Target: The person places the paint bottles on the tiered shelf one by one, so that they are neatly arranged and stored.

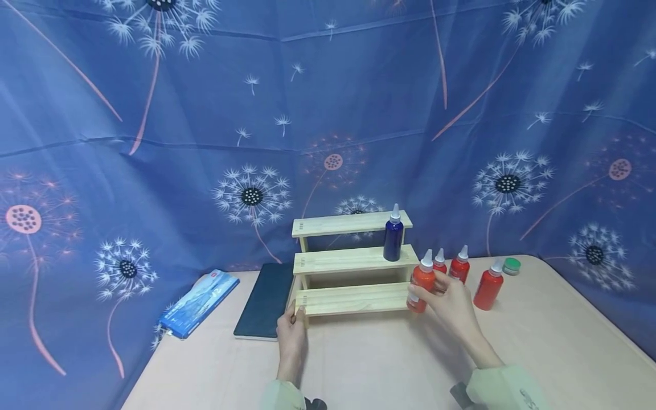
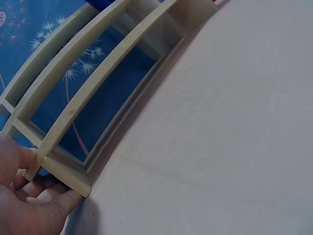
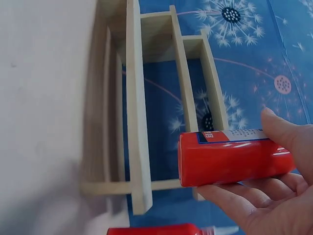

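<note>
A three-tier wooden rack [image 1: 353, 299] stands on the table. My left hand [image 1: 291, 336] grips the left end of its lowest tier; in the left wrist view the thumb is above the board and the fingers are at its side panel [image 2: 68, 175]. With my right hand [image 1: 451, 304] I hold a red squeeze bottle [image 1: 422, 283] with a white nozzle, close to the rack's right end. In the right wrist view, thumb and fingers lie on either side of that bottle [image 3: 230, 156]. A dark blue bottle [image 1: 393, 239] stands upright on the middle tier.
Several more red bottles [image 1: 488, 289] stand right of the rack, near a green-lidded jar [image 1: 511, 265]. Left of the rack lie a dark notebook [image 1: 266, 299] and a blue-and-white packet [image 1: 200, 303]. A blue dandelion-print cloth [image 1: 328, 102] hangs behind the table.
</note>
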`<state>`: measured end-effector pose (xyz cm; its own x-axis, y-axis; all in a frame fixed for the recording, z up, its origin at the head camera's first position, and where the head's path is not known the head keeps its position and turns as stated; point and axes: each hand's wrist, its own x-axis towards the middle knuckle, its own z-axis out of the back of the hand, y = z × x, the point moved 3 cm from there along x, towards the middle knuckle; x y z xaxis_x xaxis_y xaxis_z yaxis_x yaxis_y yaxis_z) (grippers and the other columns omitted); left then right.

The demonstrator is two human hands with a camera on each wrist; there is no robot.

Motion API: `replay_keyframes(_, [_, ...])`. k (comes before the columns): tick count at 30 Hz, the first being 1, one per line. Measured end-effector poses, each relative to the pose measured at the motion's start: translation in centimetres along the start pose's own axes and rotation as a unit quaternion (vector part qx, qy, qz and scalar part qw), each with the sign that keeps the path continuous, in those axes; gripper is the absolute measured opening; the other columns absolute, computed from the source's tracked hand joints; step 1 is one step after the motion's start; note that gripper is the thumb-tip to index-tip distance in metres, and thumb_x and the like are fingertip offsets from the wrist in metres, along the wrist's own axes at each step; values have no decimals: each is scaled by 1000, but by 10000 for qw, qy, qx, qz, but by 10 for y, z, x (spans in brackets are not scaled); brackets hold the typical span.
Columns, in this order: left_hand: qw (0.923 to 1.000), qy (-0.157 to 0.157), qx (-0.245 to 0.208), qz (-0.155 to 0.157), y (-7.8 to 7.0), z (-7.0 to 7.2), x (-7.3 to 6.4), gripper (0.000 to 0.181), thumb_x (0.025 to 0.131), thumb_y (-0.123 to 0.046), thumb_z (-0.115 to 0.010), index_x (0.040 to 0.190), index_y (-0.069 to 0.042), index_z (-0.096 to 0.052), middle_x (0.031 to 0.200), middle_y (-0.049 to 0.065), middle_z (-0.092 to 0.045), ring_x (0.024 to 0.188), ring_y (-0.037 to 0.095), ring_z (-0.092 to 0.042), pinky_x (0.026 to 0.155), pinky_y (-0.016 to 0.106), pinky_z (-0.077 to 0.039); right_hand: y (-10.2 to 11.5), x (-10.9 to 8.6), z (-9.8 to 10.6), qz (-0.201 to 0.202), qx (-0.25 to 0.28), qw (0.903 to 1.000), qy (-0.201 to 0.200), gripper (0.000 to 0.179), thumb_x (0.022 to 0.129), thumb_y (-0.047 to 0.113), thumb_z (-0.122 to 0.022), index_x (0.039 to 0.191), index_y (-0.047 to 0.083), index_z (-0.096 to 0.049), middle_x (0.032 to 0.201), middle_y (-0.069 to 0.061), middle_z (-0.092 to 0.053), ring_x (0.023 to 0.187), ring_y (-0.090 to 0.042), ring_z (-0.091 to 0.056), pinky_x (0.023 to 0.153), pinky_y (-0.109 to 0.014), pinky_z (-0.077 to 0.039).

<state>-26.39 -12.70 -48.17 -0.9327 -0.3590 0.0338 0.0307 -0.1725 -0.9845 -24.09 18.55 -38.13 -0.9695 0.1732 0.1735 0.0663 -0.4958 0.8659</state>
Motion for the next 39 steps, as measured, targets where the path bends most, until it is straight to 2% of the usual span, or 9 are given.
replay_keyframes(8, [10000,-58,-23,25,2,0,1,44,102,-11,-49,140,9,-44,139,28,-50,129,41,-49,104,50,-46,17,14,-15,259,51,9996,136,59,86,26,-77,135,0,-56,122,-22,-66,114,-38,-63,99,-50,-52])
replay_keyframes(17, [9999,-14,-10,99,6,-4,-1,44,101,-10,-48,140,10,-43,139,29,-50,128,41,-50,104,47,-46,34,28,-27,497,-67,9987,104,57,85,24,-78,131,-3,-57,119,-24,-66,112,-39,-64,97,-51,-53])
replay_keyframes(22, [10000,-54,-12,80,7,-3,1,43,101,-8,-48,139,11,-43,139,29,-49,129,42,-49,105,49,-45,44,37,-36,736,36,9971,170,53,85,21,-77,129,-3,-59,118,-23,-67,108,-38,-66,94,-48,-55])
replay_keyframes(28, [10000,-52,-47,57,4,-3,0,43,101,-9,-48,139,11,-44,138,29,-50,127,41,-50,104,49,-47,54,47,-47,928,73,9954,239,57,86,25,-77,132,-2,-57,118,-22,-67,109,-37,-65,92,-48,-56])
replay_keyframes(34, [9999,-104,-62,-60,3,-3,0,42,101,-9,-49,138,12,-45,138,30,-50,128,42,-49,104,49,-46,59,57,-57,948,135,9952,202,52,87,23,-76,130,1,-58,118,-20,-68,109,-35,-66,92,-48,-57])
replay_keyframes(39, [9999,-104,-60,-106,2,-3,0,43,101,-9,-49,138,12,-45,138,29,-51,128,42,-49,104,49,-46,63,67,-64,948,326,9943,351,51,88,21,-74,131,0,-57,121,-22,-66,109,-36,-66,92,-50,-56])
